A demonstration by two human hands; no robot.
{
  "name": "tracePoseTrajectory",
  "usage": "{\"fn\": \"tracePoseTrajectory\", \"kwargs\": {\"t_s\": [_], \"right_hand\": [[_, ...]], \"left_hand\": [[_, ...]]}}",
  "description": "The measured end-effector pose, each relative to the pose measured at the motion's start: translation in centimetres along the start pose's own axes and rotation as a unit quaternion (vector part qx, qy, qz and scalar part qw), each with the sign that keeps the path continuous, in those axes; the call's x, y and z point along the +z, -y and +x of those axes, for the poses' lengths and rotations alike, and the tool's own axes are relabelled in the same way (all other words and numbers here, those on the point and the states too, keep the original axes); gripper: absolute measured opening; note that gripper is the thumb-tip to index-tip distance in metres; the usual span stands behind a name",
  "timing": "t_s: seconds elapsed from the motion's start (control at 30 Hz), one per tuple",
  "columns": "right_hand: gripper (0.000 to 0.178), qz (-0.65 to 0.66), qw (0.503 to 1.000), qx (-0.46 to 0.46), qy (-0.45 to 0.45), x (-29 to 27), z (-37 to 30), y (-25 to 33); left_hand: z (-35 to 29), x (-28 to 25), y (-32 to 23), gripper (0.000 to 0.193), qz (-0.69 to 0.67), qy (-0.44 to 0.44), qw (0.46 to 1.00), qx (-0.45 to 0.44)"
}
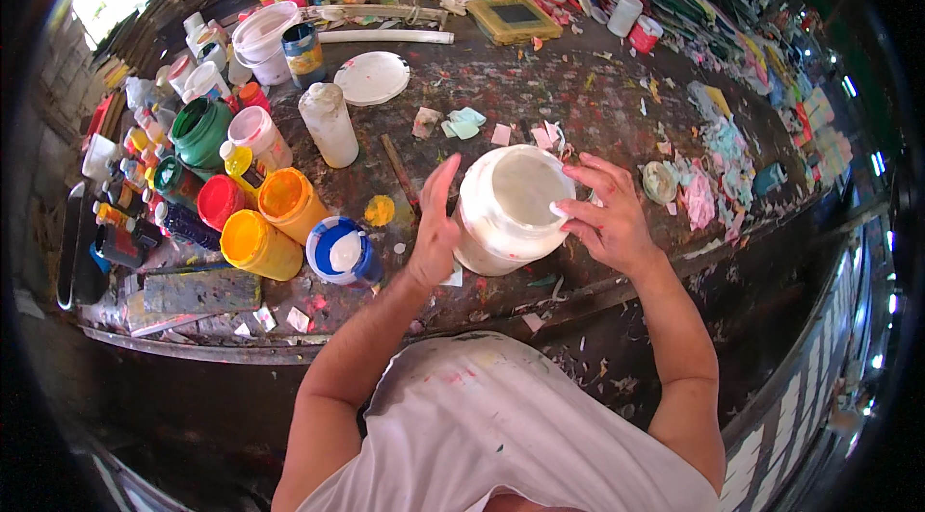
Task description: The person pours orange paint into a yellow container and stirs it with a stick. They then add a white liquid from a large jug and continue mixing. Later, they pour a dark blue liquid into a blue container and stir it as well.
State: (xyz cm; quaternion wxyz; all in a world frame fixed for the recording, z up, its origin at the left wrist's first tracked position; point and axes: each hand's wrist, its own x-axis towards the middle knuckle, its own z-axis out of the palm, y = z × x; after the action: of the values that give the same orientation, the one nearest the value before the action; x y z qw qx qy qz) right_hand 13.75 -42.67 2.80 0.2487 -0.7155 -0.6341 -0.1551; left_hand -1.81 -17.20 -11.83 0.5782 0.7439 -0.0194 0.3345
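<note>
White plastic jar (511, 209) — open-topped, tilted, at the paint-spattered table's near edge.

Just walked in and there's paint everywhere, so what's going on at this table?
A person is holding a large white jar, tilted with its open mouth facing up at them. The left hand steadies its side while the right hand grips the rim, fingers reaching over the mouth. It sits on a paint-spattered table, next to open jars of yellow, orange and red paint.
</note>
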Motion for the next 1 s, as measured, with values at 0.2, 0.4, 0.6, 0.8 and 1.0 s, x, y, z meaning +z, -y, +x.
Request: {"fn": "tracePoseTrajectory", "kwargs": {"t_s": [0.2,0.4,0.6,0.8,1.0], "right_hand": [[0.049,0.058,0.996,-0.013,-0.071,1.6,-0.8,-1.3],[0.047,0.098,0.992,-0.011,-0.079,2.2,-0.9,-1.6],[0.046,0.118,0.990,-0.012,-0.078,2.8,-0.8,-1.8],[0.046,0.135,0.986,-0.016,-0.100,2.9,-0.4,-2.1],[0.045,0.129,0.984,-0.045,-0.115,3.3,-0.1,-2.3]], "left_hand": [[4.5,0.1,1.5,0.107,-0.080,0.063,0.994,0.029],[1.6,-0.2,-0.9,0.104,0.075,0.002,0.994,0.074],[-0.9,-0.3,-2.9,0.099,0.157,-0.021,0.986,0.043],[-4.3,0.9,-4.5,0.094,0.232,-0.038,0.971,0.041],[-5.8,1.6,-8.9,0.098,0.276,0.005,0.955,0.108]]}}
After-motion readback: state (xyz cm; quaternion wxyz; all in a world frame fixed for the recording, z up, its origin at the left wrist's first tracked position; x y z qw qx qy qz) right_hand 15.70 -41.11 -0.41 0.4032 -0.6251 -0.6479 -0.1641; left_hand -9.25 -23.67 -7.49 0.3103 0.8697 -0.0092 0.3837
